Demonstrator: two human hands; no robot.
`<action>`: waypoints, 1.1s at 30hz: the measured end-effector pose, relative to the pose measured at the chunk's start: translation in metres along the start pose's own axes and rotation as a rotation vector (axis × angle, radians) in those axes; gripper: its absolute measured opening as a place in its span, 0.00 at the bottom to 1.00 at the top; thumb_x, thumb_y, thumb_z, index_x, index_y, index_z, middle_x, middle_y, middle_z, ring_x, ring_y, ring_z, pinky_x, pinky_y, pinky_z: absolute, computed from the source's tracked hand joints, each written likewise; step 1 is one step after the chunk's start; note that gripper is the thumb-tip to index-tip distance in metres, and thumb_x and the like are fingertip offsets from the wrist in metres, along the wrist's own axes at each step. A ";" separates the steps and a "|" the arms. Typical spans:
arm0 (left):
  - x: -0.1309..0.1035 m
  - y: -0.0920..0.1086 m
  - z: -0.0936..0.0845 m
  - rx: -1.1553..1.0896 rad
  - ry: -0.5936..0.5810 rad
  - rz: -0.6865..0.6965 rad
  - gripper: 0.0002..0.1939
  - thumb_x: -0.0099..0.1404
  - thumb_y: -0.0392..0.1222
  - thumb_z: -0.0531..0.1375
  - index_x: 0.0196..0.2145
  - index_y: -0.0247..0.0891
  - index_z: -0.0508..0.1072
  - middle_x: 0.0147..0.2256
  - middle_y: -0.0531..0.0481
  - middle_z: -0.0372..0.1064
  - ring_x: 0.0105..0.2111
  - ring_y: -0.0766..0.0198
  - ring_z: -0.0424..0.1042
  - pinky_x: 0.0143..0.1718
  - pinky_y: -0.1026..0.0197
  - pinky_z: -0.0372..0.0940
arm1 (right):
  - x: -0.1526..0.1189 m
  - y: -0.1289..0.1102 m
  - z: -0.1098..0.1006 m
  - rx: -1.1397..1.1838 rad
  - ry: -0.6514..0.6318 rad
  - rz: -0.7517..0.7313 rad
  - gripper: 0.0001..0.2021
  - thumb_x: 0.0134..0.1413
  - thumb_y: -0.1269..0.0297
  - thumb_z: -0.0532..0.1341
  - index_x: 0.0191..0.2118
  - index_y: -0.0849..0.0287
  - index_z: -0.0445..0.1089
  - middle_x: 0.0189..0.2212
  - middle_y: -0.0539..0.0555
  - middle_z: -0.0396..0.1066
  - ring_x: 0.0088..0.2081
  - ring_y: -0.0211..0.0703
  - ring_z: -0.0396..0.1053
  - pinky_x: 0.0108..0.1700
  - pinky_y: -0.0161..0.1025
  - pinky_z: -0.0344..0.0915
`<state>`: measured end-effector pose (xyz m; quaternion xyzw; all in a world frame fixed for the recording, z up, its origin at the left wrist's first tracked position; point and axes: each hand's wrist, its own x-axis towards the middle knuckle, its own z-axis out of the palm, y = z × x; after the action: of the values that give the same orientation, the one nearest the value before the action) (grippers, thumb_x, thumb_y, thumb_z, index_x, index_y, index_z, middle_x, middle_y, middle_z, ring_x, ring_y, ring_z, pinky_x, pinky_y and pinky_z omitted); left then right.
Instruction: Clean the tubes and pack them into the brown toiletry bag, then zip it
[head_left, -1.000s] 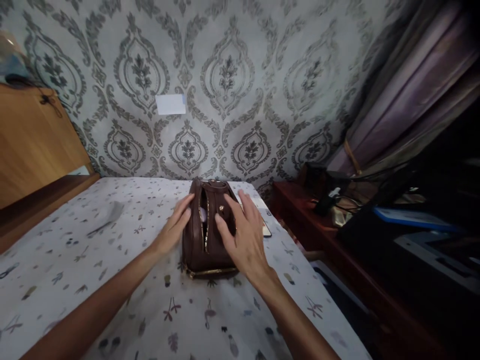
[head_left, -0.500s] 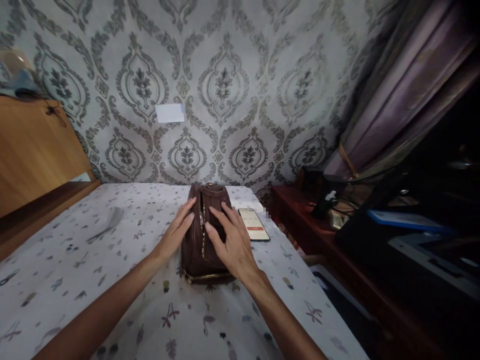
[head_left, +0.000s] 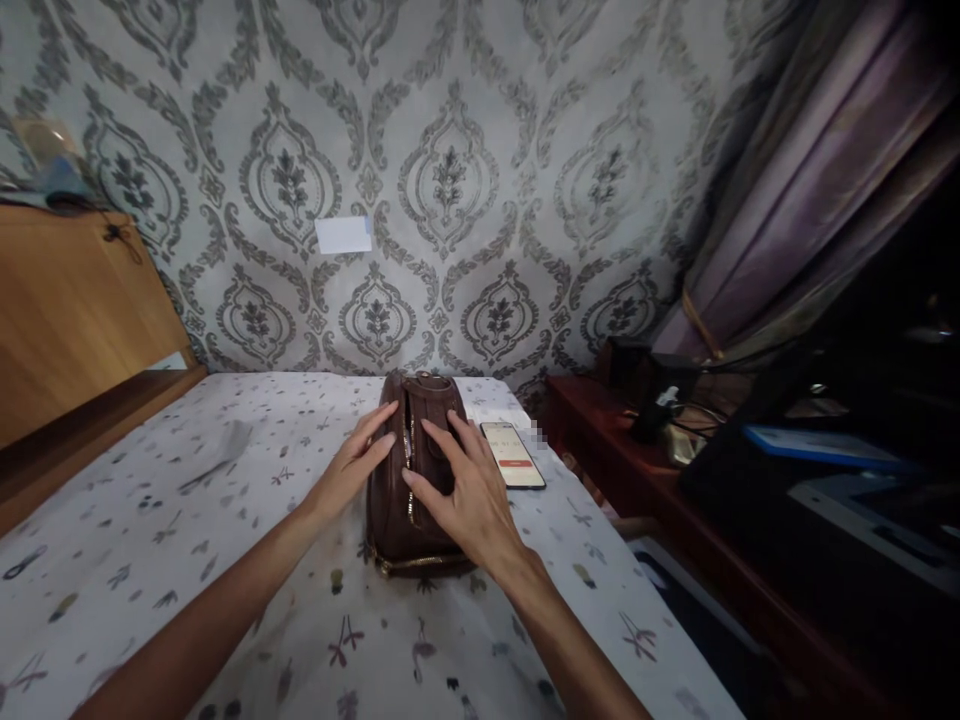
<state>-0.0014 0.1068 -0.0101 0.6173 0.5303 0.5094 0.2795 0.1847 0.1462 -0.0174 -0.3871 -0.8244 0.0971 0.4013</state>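
Observation:
A dark brown bag (head_left: 431, 530) with gold zippers rests on a white patterned cloth (head_left: 285, 600). The zipper along its top is parted, showing a narrow dark gap. My left hand (head_left: 349, 465) touches the bag's left side, its fingers apart. Spread over the right part of the bag's top, my right hand (head_left: 472, 485) has its thumb beside the zipper. Neither hand grips anything. A phone (head_left: 514, 458) with a lit screen lies just right of the bag, partly beside my right hand.
A wooden board (head_left: 75, 310) stands at the left. On the right are a dark red desk (head_left: 600, 440) with cables and a blue-edged object (head_left: 817, 447). The patterned wall (head_left: 450, 180) rises behind the cloth. A clear sheet (head_left: 225, 450) lies left.
The whole view has shifted slightly, so the scene sits a little lower. My right thumb has moved slightly down along the zipper; both hands remain on the bag.

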 end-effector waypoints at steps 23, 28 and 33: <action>0.044 0.100 -0.002 1.226 -0.594 -0.034 0.13 0.56 0.45 0.61 0.37 0.35 0.74 0.48 0.38 0.63 0.37 0.49 0.73 0.37 0.48 0.70 | -0.012 -0.028 0.001 -0.070 0.059 0.052 0.37 0.47 0.71 0.57 0.67 0.54 0.56 0.69 0.64 0.51 0.70 0.64 0.50 0.63 0.66 0.58; 0.048 0.094 0.004 1.206 -0.544 0.009 0.11 0.53 0.43 0.63 0.34 0.36 0.74 0.50 0.36 0.62 0.53 0.42 0.63 0.46 0.45 0.70 | -0.013 -0.026 0.003 -0.039 0.091 0.023 0.37 0.48 0.71 0.57 0.67 0.53 0.56 0.69 0.64 0.51 0.70 0.63 0.50 0.64 0.65 0.57; 0.046 0.076 0.002 1.074 -0.502 0.013 0.16 0.55 0.40 0.61 0.43 0.36 0.73 0.54 0.36 0.60 0.58 0.43 0.60 0.49 0.46 0.69 | -0.015 -0.026 0.003 -0.028 0.108 0.021 0.37 0.48 0.72 0.57 0.66 0.53 0.56 0.69 0.64 0.51 0.70 0.61 0.50 0.64 0.64 0.56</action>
<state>0.0254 0.1292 0.0720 0.7774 0.6276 0.0096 0.0416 0.1733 0.1185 -0.0158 -0.4060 -0.7987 0.0685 0.4388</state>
